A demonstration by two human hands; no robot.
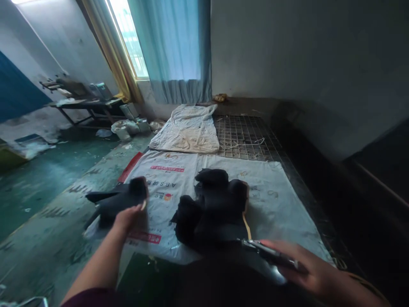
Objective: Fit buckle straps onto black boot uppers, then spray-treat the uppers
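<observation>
At the left, my left hand (128, 217) is closed on the right edge of a black fabric piece (115, 204), which has a pale brown strip along that edge. Held in my right hand (297, 260) is a metal hand tool (275, 254) with a shiny tip and dark grip; blur hides its exact kind. The tip points left, close to the lower end of a tan strip on the right edge of a black fabric bundle (217, 209). This bundle lies folded and bulky on a printed white sheet (287, 200). Whether the tip touches it I cannot tell.
Beyond the sheet lie a stained white cloth (188, 132) and a wire grid (246, 132) with loose cord. A dark ledge (306, 200) runs along the right. Bags and boxes (128, 128) stand on the green floor near a table (86, 106) at the back left.
</observation>
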